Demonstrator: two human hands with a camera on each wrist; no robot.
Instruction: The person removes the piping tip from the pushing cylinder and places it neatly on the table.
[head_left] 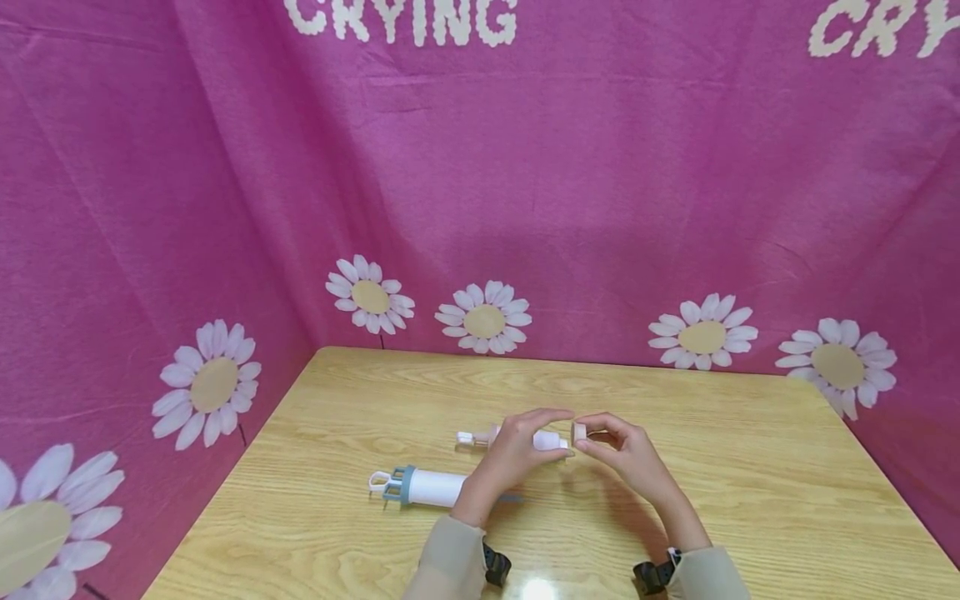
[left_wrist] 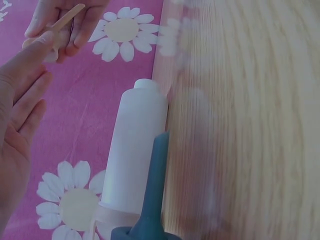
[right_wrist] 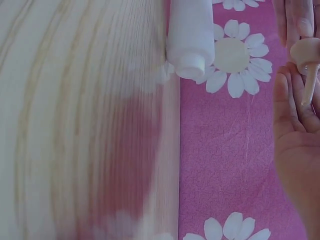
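Note:
My right hand (head_left: 630,458) pinches a small beige nozzle cap (head_left: 578,433) between thumb and fingertips, above the table. A thin spout (left_wrist: 70,17) sticks out of the cap in the left wrist view. Facing it, my left hand (head_left: 517,446) has thumb and index finger spread apart, their tips close beside the cap. Behind the left hand lies a white syringe-like tube (head_left: 550,440) with a pale pink collar; its narrow neck (right_wrist: 191,67) is bare. Nearer me, a second white tube (head_left: 435,487) with a blue-grey collar and spout (left_wrist: 157,175) lies partly hidden by my left wrist.
The wood-grain table (head_left: 750,467) carries both tubes left of its middle. A pink cloth (head_left: 585,183) with printed daisies hangs along its back and sides. Dark wrist cameras (head_left: 497,565) are strapped at both cuffs.

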